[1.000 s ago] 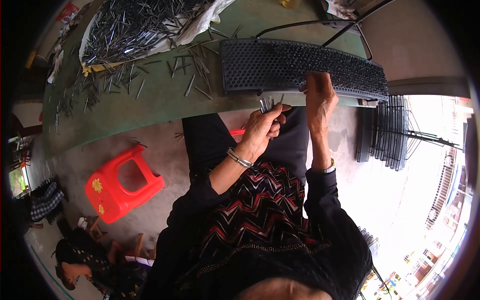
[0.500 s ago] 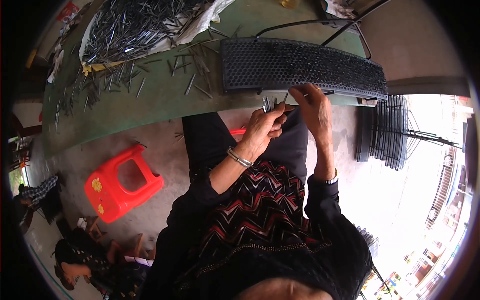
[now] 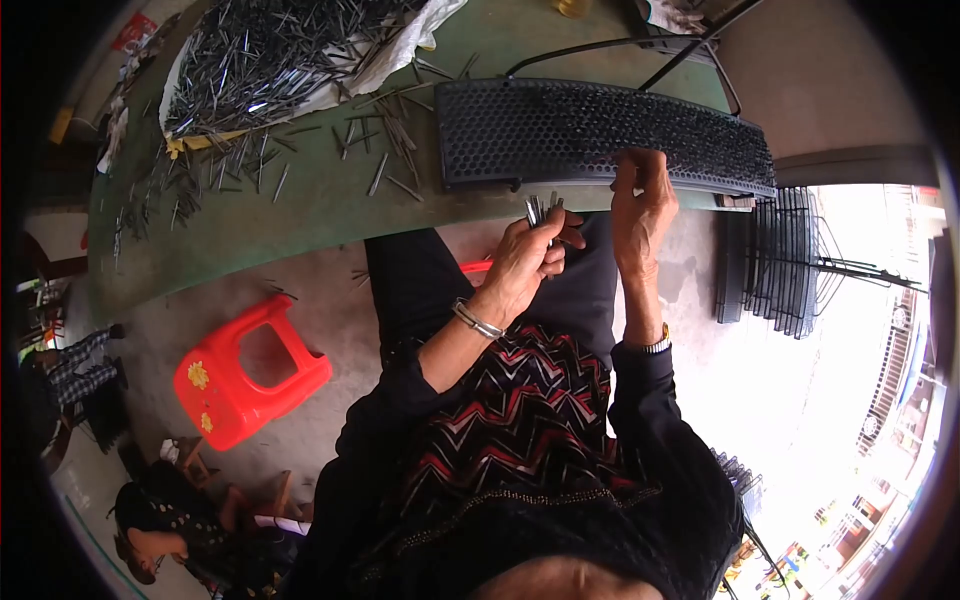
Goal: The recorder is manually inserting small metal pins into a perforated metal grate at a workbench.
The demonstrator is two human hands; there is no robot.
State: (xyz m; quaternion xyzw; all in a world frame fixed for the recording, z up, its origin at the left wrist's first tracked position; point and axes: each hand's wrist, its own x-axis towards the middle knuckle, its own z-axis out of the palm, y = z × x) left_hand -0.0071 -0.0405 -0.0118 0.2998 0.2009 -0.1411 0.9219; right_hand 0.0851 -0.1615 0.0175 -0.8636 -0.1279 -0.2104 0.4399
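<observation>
My left hand (image 3: pixel 524 262) is closed round a small bunch of thin metal sticks (image 3: pixel 534 211), whose ends stand up past the thumb. A long black perforated rack (image 3: pixel 505 135) lies across the table's near edge. Its left part shows bare holes, while dark sticks crowd the middle and right. At the rack's near side my right hand (image 3: pixel 645 215) has its fingers bent down in a pinch against the holes. Whatever lies between those fingertips is hidden.
A heap of loose metal sticks (image 3: pixel 280 70) fills a white sack on the green table (image 3: pixel 270 225); more sticks lie scattered beside it. A red plastic stool (image 3: pixel 230 390) stands at left. Black racks (image 3: pixel 785 265) are stacked at right. Other people sit at lower left.
My right hand has moved from beside the left hand's sticks up and right onto the rack. The left hand stays nearly in place, still holding its bunch.
</observation>
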